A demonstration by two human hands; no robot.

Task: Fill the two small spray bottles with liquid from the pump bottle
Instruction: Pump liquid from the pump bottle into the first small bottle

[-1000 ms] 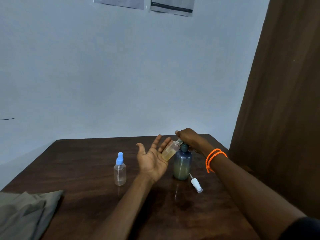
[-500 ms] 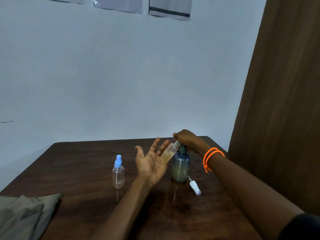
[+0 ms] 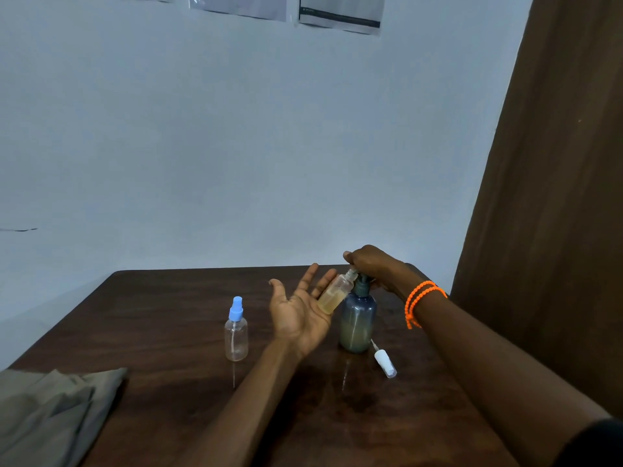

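A blue-grey pump bottle [image 3: 357,320] stands on the dark wooden table [image 3: 168,315]. My right hand [image 3: 371,264] rests on its pump head. My left hand [image 3: 300,308], palm up with fingers spread, holds a small uncapped spray bottle [image 3: 335,291] tilted with its mouth under the pump spout; yellowish liquid fills part of it. A second small spray bottle [image 3: 236,335] with a blue cap stands upright and looks empty, left of my left hand. A white spray cap [image 3: 384,362] with its tube lies on the table right of the pump bottle.
A folded olive cloth [image 3: 50,409] lies at the table's near left corner. A brown curtain [image 3: 546,230] hangs at the right. The wall [image 3: 236,146] stands just behind the table's far edge.
Both hands stay at the pump bottle in the same pose. Only the view has shifted slightly.
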